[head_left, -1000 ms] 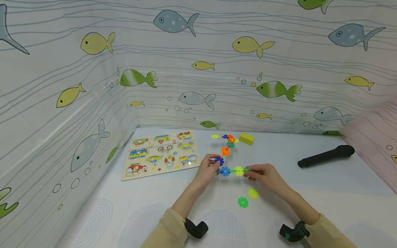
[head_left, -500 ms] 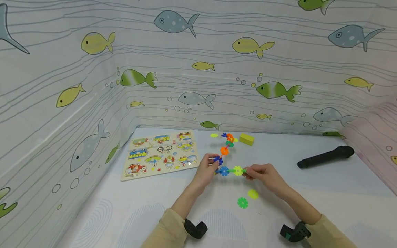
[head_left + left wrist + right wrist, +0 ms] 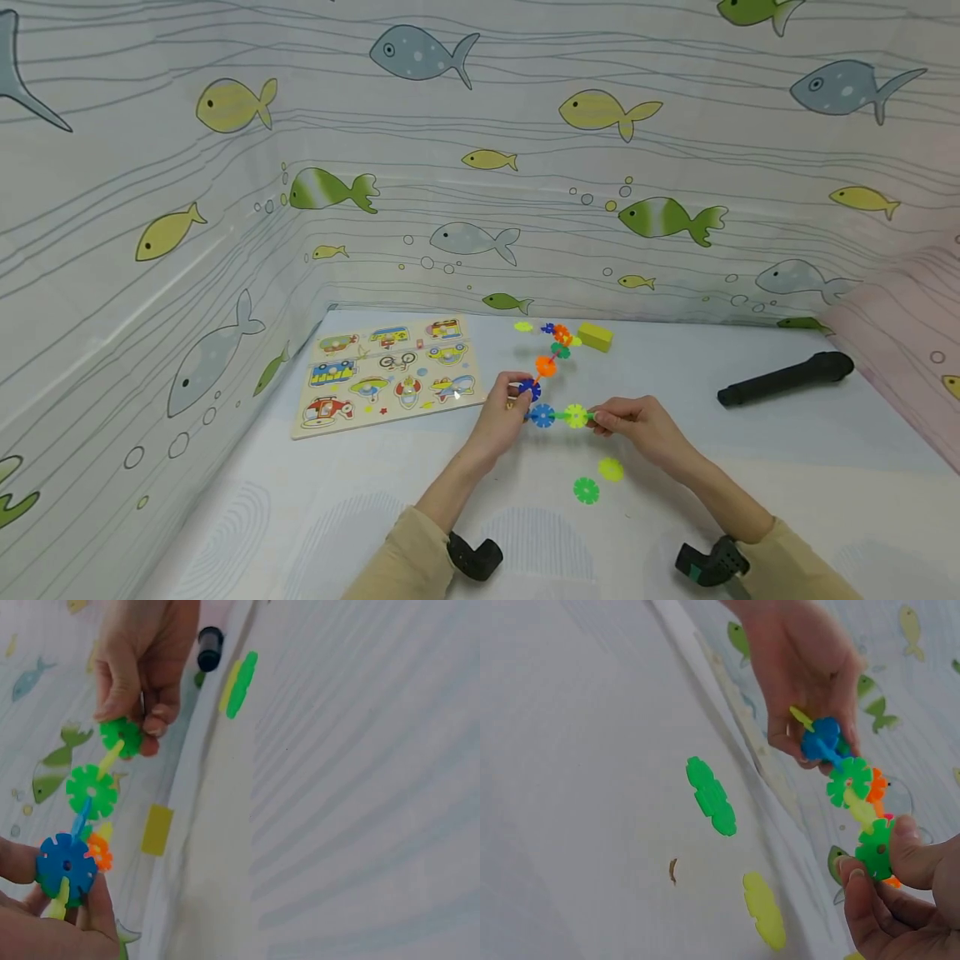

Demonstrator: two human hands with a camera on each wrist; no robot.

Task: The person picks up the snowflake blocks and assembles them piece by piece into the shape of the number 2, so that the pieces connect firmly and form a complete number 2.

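Observation:
A chain of notched plastic snowflake discs (image 3: 546,367) in several colours is held above the table. My left hand (image 3: 498,421) grips it at a bend, around the blue discs (image 3: 56,859). From there one arm runs back past orange and green discs, and the other runs right through a light blue disc (image 3: 542,416) and a yellow disc (image 3: 576,417). At that right end, my right hand (image 3: 637,423) pinches a green disc (image 3: 873,857) between thumb and fingers. Two loose discs lie flat in front of the hands, one green (image 3: 587,491), one yellow (image 3: 611,470).
To the left lies a wooden vehicle puzzle board (image 3: 390,375). A yellow block (image 3: 595,337) sits at the back, behind the chain. Farther right is a black microphone (image 3: 786,379). Fish-printed cloth walls (image 3: 465,192) rise behind the table and at its sides.
Both hands keep their hold on the chain and stay nearly in place. The chain's far end has swayed slightly left and back right. The loose discs have not moved.

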